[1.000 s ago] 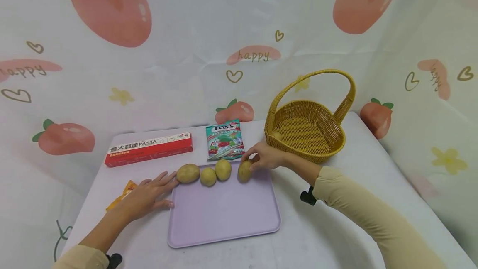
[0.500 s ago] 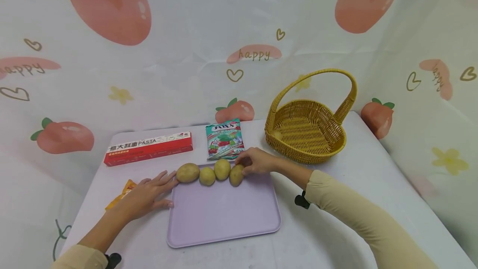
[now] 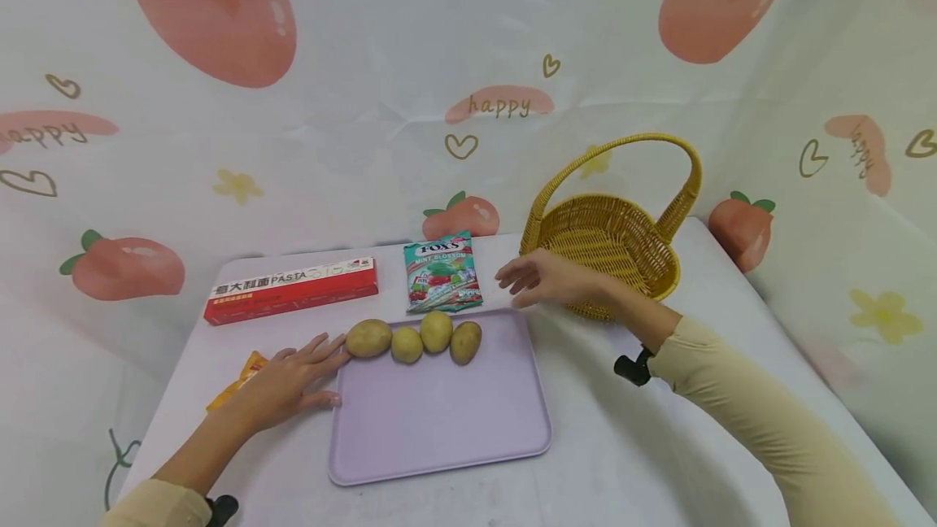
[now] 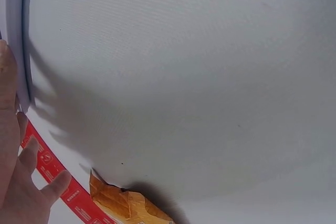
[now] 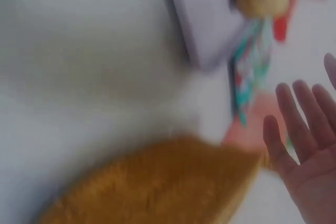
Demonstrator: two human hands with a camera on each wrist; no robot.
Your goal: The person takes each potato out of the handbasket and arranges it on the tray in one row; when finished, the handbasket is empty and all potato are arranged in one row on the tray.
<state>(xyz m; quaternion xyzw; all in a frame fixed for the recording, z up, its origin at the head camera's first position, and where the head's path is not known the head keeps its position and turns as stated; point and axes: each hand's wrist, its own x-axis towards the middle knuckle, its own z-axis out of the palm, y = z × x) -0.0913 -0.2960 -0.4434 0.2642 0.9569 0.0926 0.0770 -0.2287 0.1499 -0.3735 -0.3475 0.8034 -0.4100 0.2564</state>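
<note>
Several potatoes (image 3: 436, 333) lie in a row along the far side of a lilac tray (image 3: 439, 421). My left hand (image 3: 293, 385) rests at the tray's left edge with fingers spread, fingertips right beside the leftmost potato (image 3: 368, 338). In the left wrist view its fingers show at the tray's rim (image 4: 14, 24). Away from the tray, my right hand (image 3: 552, 276) hovers in front of a yellow wicker basket (image 3: 637, 222), holding nothing. The right wrist view shows its fingers (image 5: 295, 121) extended and apart. The rightmost potato (image 3: 465, 343) sits close against its neighbour.
A red and white pasta box (image 3: 293, 293) lies at the back left. Behind the tray is a green candy bag (image 3: 442, 273). An orange packet (image 3: 241, 381) lies partly under the left forearm. The basket's tall handle (image 3: 644, 138) arches up at the back right.
The right hand slid the rightmost potato left against the others, let go of it, and moved right and up toward the basket. The left hand stayed in place.
</note>
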